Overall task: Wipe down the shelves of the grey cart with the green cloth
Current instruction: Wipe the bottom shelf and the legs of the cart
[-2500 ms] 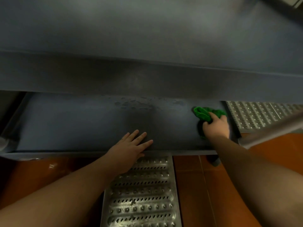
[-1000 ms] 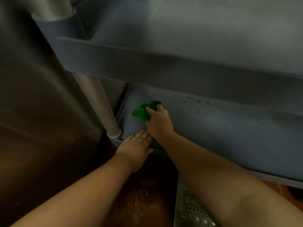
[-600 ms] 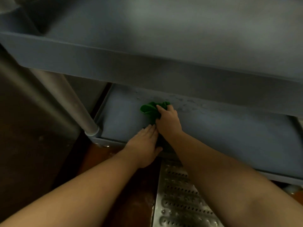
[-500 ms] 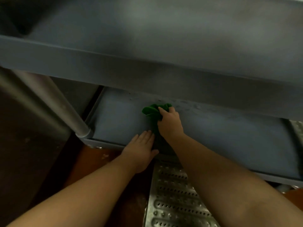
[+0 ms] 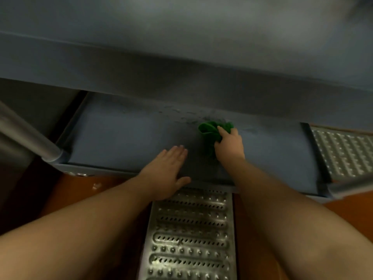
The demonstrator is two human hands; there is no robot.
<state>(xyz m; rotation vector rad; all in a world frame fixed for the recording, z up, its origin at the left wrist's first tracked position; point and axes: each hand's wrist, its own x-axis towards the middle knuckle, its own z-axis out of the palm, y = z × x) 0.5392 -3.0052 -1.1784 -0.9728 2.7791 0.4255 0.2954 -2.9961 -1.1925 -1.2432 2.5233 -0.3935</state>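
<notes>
The grey cart's bottom shelf [image 5: 121,138] lies low in front of me, under the wide upper shelf [image 5: 181,47]. My right hand [image 5: 229,145] grips a bunched green cloth [image 5: 211,131] and presses it on the bottom shelf, right of the middle, near the back. Smudges and wet marks show on the shelf just left of the cloth. My left hand [image 5: 166,172] rests flat with straight fingers on the front edge of the same shelf, to the left of the right hand.
A metal cart post [image 5: 30,138] stands at the shelf's left front corner, another post [image 5: 351,186] at the right front. A perforated steel floor drain grate [image 5: 191,235] runs between my arms over orange floor tiles; a second grate [image 5: 343,152] lies right.
My right hand has dragged the green cloth rightwards along the bottom shelf from its left end towards the middle. The left hand has shifted right along the front edge, and my view has swung right.
</notes>
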